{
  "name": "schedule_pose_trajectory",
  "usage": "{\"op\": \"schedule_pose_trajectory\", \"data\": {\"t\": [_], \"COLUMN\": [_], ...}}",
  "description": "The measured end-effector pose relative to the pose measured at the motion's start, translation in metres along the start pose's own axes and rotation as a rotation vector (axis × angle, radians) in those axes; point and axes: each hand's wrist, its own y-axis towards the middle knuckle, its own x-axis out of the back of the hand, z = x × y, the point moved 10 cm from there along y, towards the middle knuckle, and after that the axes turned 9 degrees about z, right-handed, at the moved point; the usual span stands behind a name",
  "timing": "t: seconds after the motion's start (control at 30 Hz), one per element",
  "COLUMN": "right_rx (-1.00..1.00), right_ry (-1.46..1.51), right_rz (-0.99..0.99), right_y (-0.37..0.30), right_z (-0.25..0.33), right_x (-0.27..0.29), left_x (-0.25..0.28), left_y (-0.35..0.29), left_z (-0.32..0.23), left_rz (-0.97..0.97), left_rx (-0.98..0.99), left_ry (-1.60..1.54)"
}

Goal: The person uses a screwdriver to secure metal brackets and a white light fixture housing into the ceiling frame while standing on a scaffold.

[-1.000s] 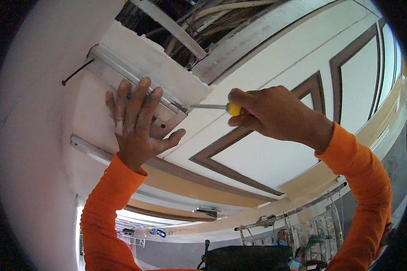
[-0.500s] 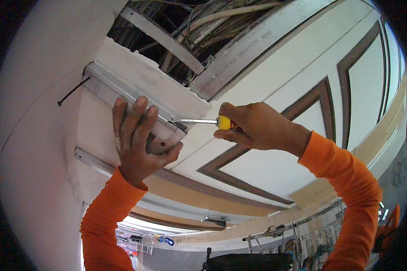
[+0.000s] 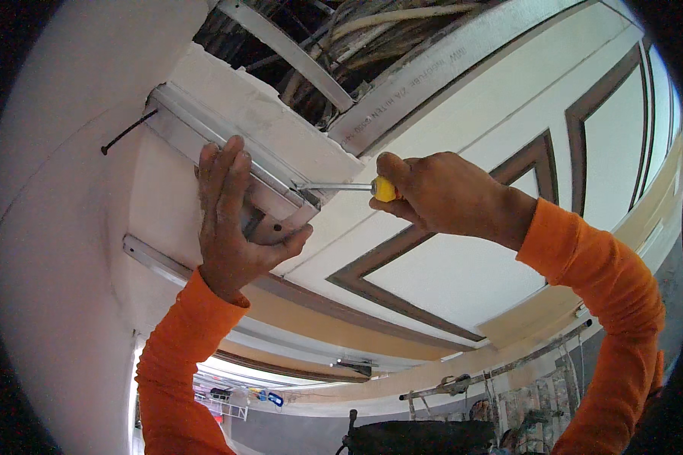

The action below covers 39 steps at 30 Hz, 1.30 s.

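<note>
1. Your left hand (image 3: 235, 231), thumb spread, seems to touch the long grey metal channel (image 3: 277, 193).
2. Your right hand (image 3: 449, 189) encloses the yellow-handled steel screwdriver (image 3: 357, 187) at channel's end; likely light, stiff: hold its handle (image 3: 385, 189).

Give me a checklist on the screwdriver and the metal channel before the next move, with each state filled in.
1. Right hand gripping the screwdriver: ok.
2. Left hand at the metal channel: ok, fingers laid across it.
3. Screwdriver tip at the channel's right-hand end: ok.
4. Tip's exact seating: cannot tell, too small.
5. Dark rod flush: not ok, it juts out.
</note>
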Motion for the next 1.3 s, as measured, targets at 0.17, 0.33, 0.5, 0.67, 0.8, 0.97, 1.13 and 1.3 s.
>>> {"op": "schedule_pose_trajectory", "data": {"t": [0.17,0.33,0.5,0.67,0.8,0.97,1.13,1.3], "right_rx": [0.039,0.017,0.019,-0.004,-0.162,-0.259,-0.247,-0.342], "right_ry": [-0.059,-0.082,-0.125,-0.09,0.01,0.412,0.427,0.462], "right_rz": [-0.003,0.042,0.087,0.142,0.141,0.029,-0.097,-0.071], "right_y": [0.0,0.002,0.003,0.011,-0.012,-0.037,-0.042,-0.044], "right_z": [0.0,-0.002,0.011,0.023,0.005,0.011,0.044,0.047], "right_x": [0.005,0.005,0.005,0.01,0.005,-0.011,-0.006,-0.008], "left_x": [-0.002,-0.003,-0.004,-0.007,0.001,0.006,0.005,0.007], "left_y": [0.002,0.001,0.0,0.0,0.004,0.006,0.006,0.007], "left_z": [0.004,0.005,0.009,0.016,0.001,-0.007,-0.008,-0.01], "left_rz": [0.016,0.048,0.083,0.064,0.034,-0.028,-0.056,-0.068], "left_rx": [0.058,0.09,0.178,0.167,0.021,-0.042,-0.047,-0.061], "left_ry": [-0.014,-0.023,-0.08,-0.113,0.03,0.069,0.066,0.058]}}
